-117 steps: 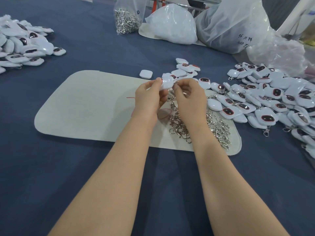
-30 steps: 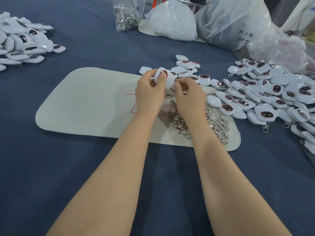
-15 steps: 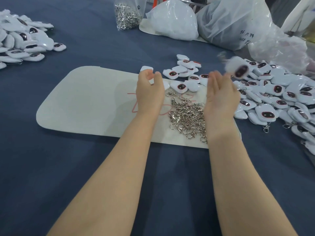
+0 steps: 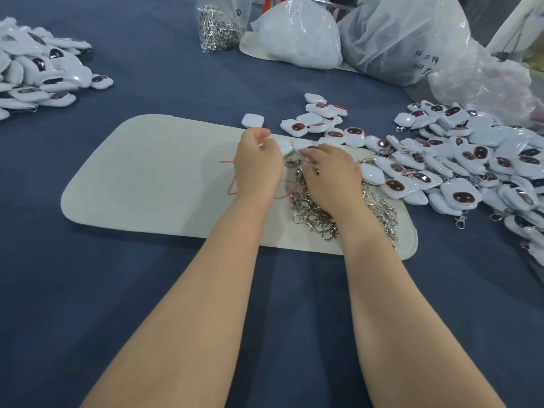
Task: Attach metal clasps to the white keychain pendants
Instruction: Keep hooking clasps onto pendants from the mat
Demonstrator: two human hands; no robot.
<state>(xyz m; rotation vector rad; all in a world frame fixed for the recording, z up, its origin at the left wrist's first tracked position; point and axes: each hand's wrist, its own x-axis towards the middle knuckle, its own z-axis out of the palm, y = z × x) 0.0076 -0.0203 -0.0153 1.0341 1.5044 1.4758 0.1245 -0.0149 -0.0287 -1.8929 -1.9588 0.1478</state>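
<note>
Two bare forearms reach across a blue cloth (image 4: pixel 117 290) to a pale mat (image 4: pixel 147 172), where loose metal clasps (image 4: pixel 315 219) lie heaped under the right hand (image 4: pixel 329 175). Whether its bent fingers grip anything cannot be told. Just left of them, the left hand (image 4: pixel 257 163) pinches a white pendant (image 4: pixel 285 146) in curled fingers. More pendants (image 4: pixel 471 160) spread beyond and right of the fingertips, and plastic bags (image 4: pixel 297 33) stand farthest.

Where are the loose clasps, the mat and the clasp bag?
clasps (image 4: pixel 313 214), head view, middle of the loose pile.
mat (image 4: pixel 147 172), head view, bare left half.
clasp bag (image 4: pixel 219 28), head view, its lower part filled with clasps.
</note>
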